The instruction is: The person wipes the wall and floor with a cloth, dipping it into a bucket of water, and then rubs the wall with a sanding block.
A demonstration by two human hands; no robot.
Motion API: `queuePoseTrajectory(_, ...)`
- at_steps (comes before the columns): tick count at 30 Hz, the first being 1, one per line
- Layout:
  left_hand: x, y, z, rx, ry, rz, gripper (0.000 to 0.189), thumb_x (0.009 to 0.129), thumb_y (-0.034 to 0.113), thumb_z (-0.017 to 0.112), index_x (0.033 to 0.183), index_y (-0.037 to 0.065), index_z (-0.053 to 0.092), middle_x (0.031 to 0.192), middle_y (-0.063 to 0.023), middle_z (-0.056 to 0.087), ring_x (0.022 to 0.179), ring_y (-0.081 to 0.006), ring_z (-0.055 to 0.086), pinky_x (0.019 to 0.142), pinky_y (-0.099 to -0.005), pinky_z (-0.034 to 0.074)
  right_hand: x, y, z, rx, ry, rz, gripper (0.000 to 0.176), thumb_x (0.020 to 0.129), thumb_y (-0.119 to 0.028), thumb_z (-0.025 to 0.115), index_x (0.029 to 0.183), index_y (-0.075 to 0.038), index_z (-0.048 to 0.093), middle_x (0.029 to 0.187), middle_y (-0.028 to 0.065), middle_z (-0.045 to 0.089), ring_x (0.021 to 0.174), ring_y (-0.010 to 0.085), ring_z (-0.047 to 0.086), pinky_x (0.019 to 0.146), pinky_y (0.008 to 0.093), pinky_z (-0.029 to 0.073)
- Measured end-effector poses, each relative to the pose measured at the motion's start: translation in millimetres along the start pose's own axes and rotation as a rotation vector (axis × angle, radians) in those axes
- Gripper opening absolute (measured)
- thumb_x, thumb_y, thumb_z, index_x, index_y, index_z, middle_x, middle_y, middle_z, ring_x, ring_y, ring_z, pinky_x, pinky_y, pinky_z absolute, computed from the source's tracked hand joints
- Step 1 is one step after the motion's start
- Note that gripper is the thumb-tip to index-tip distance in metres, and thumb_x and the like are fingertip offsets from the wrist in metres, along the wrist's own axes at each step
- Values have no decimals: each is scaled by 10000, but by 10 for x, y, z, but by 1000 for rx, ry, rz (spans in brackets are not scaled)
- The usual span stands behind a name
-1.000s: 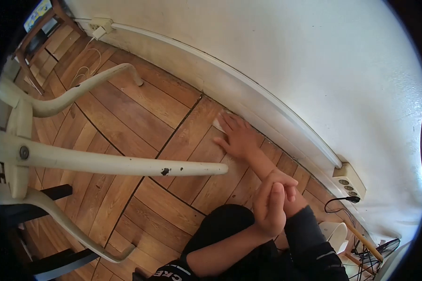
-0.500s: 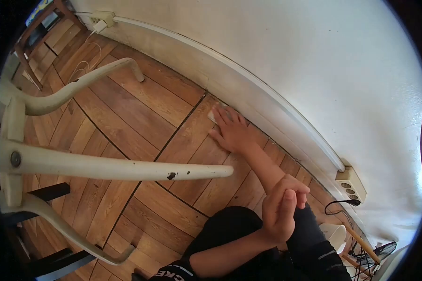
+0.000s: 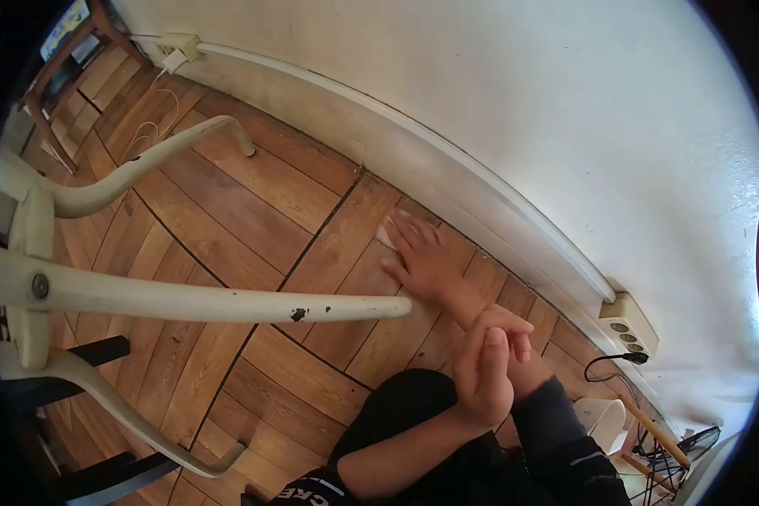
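on floor (image 3: 253, 219), small whitish cloth (image 3: 384, 236), half-hidden under flattened right hand (image 3: 422, 257); left hand (image 3: 485, 371) clasping right forearm (image 3: 466, 305)

Open floor (image 3: 253, 190) beyond fingers (image 3: 406, 233), cream leg (image 3: 228, 304) left, wall (image 3: 497, 101) right

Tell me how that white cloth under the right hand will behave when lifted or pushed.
The white cloth is probably floppy, since its visible edge lies flat on the floor. It is likely light: the part outside the right hand looks thin. Pushed, it would probably slide, as that surface looks smooth.
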State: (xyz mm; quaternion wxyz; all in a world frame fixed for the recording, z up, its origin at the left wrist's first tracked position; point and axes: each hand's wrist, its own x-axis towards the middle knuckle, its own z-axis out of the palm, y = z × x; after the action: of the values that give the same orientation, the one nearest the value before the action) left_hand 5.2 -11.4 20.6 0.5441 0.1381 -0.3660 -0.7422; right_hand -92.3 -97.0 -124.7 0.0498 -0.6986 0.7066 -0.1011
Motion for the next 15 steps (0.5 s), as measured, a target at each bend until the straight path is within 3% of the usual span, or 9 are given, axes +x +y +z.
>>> queuePoseTrajectory(4,-50,15,15,-75,3,27,295,972,184,307,913,-16,517,782,-67,477,613,-92,435,564,-224,369,-780,148,-199,-22,-115,138,665,870,-455,435,1418,-135,237,1484,52,208,1295,303,272,1026,473,247)
queuePoseTrajectory(7,-59,38,40,-106,1,33,290,971,178,306,911,-15,515,791,-66,479,611,-92,436,558,-222,369,-824,132,-233,-63,-124,210,661,873,-452,430,1421,-140,231,1486,53,203,1287,322,276,1019,478,259)
queuePoseTrajectory(15,-29,8,24,-97,-7,9,294,972,171,302,906,-24,512,770,-68,475,615,-92,436,562,-221,367,337,41,4,10,-82,140,625,904,-474,358,1392,-91,282,1460,84,254,1284,320,274,1036,462,246)
